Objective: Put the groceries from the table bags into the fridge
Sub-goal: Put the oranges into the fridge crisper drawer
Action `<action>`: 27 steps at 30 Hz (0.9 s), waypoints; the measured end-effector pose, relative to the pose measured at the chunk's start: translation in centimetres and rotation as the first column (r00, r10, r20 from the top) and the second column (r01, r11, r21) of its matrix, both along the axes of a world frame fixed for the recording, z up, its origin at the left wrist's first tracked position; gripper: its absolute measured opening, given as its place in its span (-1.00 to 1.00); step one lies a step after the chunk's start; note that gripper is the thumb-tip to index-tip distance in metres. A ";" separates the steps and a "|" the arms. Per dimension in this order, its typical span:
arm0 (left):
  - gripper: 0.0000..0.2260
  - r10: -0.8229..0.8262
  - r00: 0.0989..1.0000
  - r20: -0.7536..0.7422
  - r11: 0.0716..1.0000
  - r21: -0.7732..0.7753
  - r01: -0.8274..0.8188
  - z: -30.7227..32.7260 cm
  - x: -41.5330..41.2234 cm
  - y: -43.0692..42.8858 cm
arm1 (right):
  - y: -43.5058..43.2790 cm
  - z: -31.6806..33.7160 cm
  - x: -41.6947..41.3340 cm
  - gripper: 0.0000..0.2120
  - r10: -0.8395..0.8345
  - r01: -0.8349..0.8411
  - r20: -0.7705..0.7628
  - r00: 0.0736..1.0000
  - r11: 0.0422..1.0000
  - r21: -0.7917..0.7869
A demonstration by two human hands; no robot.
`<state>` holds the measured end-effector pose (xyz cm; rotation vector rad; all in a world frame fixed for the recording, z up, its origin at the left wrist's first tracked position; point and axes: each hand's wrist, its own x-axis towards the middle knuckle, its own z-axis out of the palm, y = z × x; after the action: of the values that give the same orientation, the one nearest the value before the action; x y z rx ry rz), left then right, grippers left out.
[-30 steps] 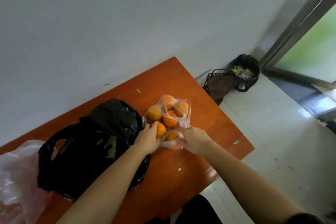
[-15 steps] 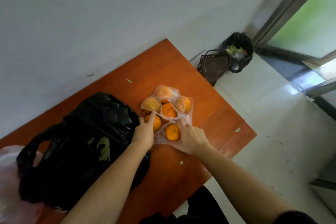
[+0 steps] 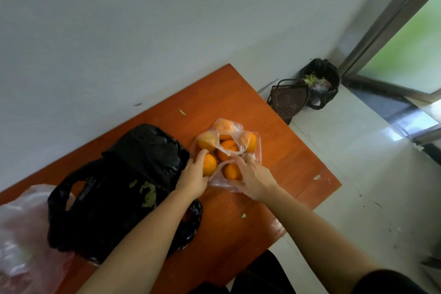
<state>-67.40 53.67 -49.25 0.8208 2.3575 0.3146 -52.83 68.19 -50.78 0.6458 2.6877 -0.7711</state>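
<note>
Since half a second ago, our left hand (image 3: 192, 178) has closed further over its orange (image 3: 210, 165). The fingers that lay beside the fruit now curl across its far side and grip it. Our right hand (image 3: 256, 178) has kept its place. Its fingers (image 3: 241, 162) lie bent over the thin plastic covering a second orange (image 3: 231, 171); whether they pinch the film or only press on it we cannot tell.

What the coming move turns on, we judge, is how the clear bag (image 3: 238, 131) lies to the two hands. It sits on the desk (image 3: 286, 157) directly ahead of both sets of fingertips, its near end between the hands and touching each. The fruit inside stretches away from us, so the long axis runs straight out from the knuckles, not across them. Neither hand is nearer: the left has the fruit at the near left corner, the right has the film at the near right.

We cannot tell whether the gripped orange is inside the plastic or at its mouth. If it is loose, it should go in before any lift. The black bag (image 3: 133, 169) lies just outside the left wrist, against the forearm, so a pull toward us should keep to the right hand's side.
</note>
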 end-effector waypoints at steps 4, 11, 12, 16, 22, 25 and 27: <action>-0.32 0.004 1.000 0.012 1.000 0.016 -0.004 0.8 0.1 -1.0 | -0.8 0.1 -0.5 -0.41 0.055 -0.053 0.055 0.997 0.998 -0.029; -0.32 0.008 0.999 0.033 0.998 0.068 -0.010 0.8 0.8 -2.4 | -2.7 -0.6 -2.0 -0.11 -0.074 0.070 0.191 0.979 0.997 0.028; -0.32 0.004 1.000 0.030 0.997 0.072 -0.006 0.7 0.9 -2.6 | -2.7 -0.5 -2.2 -0.09 -0.066 0.063 0.200 0.978 0.998 0.024; -0.31 0.012 1.000 0.024 0.996 0.091 -0.014 0.8 0.7 -3.0 | -2.1 0.3 -2.0 -0.09 -0.063 0.071 0.188 0.980 0.997 -0.038; -0.33 0.030 0.998 0.056 0.977 0.211 -0.042 4.1 -0.5 -3.2 | -0.4 4.4 -0.7 -0.22 -0.203 0.198 -0.024 0.979 0.970 -0.144; -0.32 0.086 0.996 0.039 0.918 0.385 -0.095 6.5 -0.8 -2.8 | 0.0 7.7 0.5 -0.32 -0.427 0.372 -0.229 0.875 0.895 -0.247; -0.32 0.111 0.994 0.022 0.857 0.505 -0.107 7.9 -0.9 -2.5 | 0.4 9.3 1.7 -0.30 -0.551 0.493 -0.344 0.761 0.835 -0.246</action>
<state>-68.32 51.14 -41.35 0.9185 2.3603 1.0155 -51.15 68.54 -41.48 1.3756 2.7800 -1.3579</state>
